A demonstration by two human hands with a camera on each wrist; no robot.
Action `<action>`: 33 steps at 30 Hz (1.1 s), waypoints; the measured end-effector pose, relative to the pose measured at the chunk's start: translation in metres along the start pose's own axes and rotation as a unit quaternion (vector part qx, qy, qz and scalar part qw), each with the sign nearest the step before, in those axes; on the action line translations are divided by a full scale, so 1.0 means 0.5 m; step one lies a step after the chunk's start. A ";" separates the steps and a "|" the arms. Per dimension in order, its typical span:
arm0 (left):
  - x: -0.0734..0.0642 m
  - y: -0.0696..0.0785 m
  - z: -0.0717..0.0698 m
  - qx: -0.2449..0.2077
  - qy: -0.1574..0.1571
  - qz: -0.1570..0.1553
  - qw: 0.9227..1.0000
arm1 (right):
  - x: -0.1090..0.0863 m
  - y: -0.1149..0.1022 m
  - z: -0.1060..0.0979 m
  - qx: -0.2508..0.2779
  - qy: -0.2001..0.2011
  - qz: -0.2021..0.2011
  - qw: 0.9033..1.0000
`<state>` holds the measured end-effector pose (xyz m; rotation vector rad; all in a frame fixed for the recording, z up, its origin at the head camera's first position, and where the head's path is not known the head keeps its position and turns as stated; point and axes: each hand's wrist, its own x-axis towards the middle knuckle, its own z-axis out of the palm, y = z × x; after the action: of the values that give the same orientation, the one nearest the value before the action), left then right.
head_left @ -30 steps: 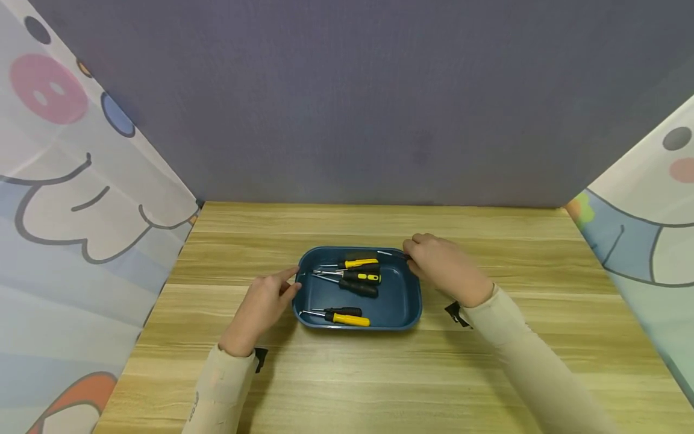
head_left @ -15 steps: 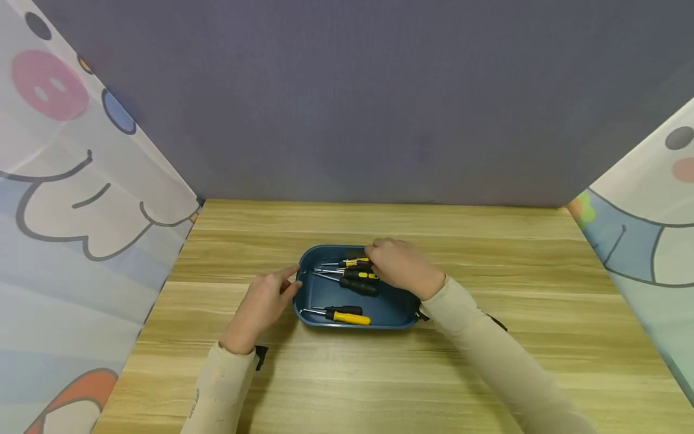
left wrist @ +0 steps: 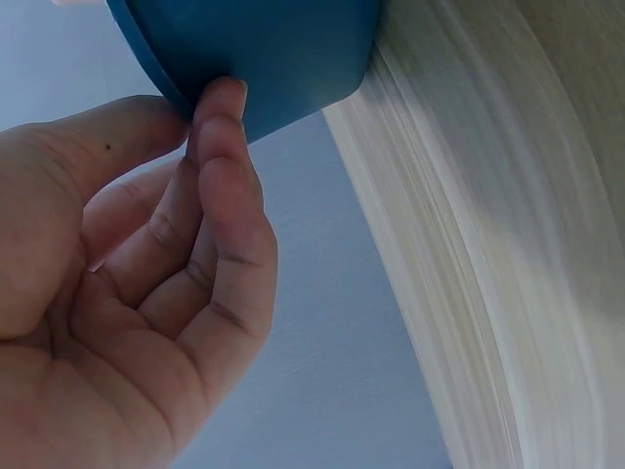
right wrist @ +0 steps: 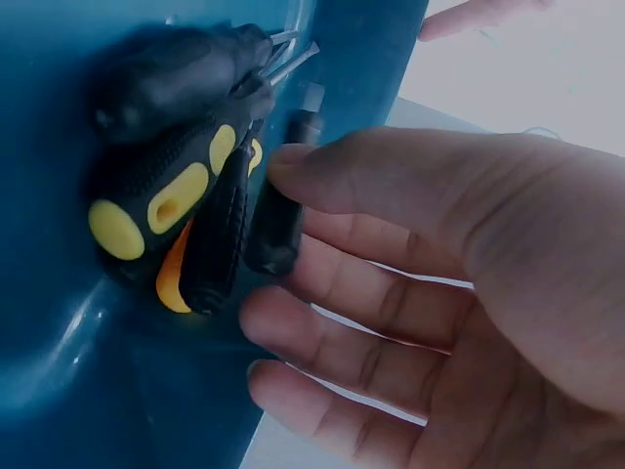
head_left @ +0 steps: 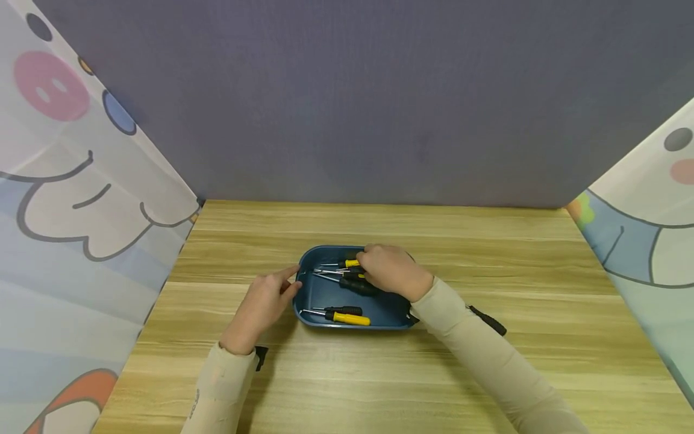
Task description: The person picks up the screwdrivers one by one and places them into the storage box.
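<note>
A blue tray holds several screwdrivers, with black, yellow, and mixed black-and-yellow handles. At its left end my left hand pinches the rim between thumb and fingers. My right hand is over the tray's far right part. In the right wrist view its thumb and fingers pinch a short black screwdriver with a blurred tip. Beside that lie a black-and-yellow screwdriver and a thick black-handled screwdriver. Along the near side rests a yellow-handled screwdriver, touching a thin black screwdriver.
On the wooden table, right of the tray, lies another black-handled screwdriver, partly hidden by my right sleeve. A grey panel stands behind the table. Cartoon-printed sheets hang at both sides.
My right hand has moved left from the tray's far right corner to above the screwdriver pile, carrying a screwdriver. The black screwdriver on the table has come into sight. My left hand stays put.
</note>
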<state>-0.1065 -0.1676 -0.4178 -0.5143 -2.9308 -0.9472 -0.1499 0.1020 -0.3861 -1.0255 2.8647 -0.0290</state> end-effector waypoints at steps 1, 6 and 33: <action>0.000 0.000 0.000 0.000 0.001 0.000 1.000 | 0.000 -0.001 0.000 0.002 -0.002 0.002 1.000; 0.001 0.001 0.001 0.000 0.002 -0.001 1.000 | -0.001 -0.002 0.001 0.012 -0.002 0.002 1.000; -0.001 -0.001 0.002 -0.001 0.011 0.003 1.000 | -0.130 0.052 -0.043 0.025 0.058 0.019 0.998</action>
<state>-0.1063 -0.1673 -0.4192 -0.5090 -2.9077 -0.9499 -0.1184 0.1631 -0.3603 -0.9910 2.9703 -0.1605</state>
